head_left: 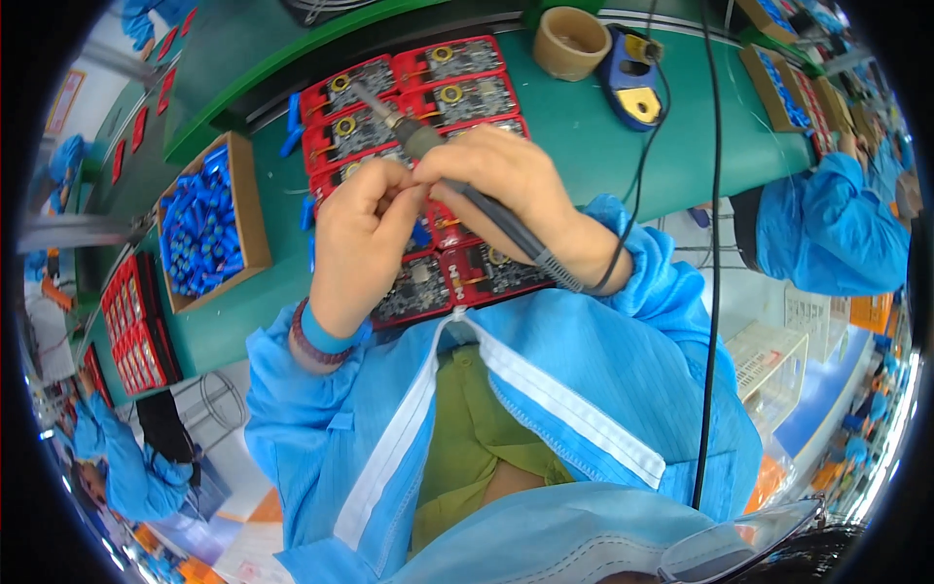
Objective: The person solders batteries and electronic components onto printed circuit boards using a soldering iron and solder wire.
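Note:
A soldering iron with a dark handle lies in my right hand, its tip pointing up and left over the boards. Close against it is my left hand, thumb and fingers pinched together. Whatever those fingertips hold, if anything, is too small or hidden. Beneath both hands, red trays hold circuit boards, several with yellow rings on them. My hands cover the middle of the rows. A few blue cylinders lie along the trays' left side.
A cardboard box full of blue cylinders stands left, near a stack of red trays. A tan ring-shaped holder and a blue-yellow iron stand sit at the back right. A black cable hangs on the right. Co-workers sit at both sides.

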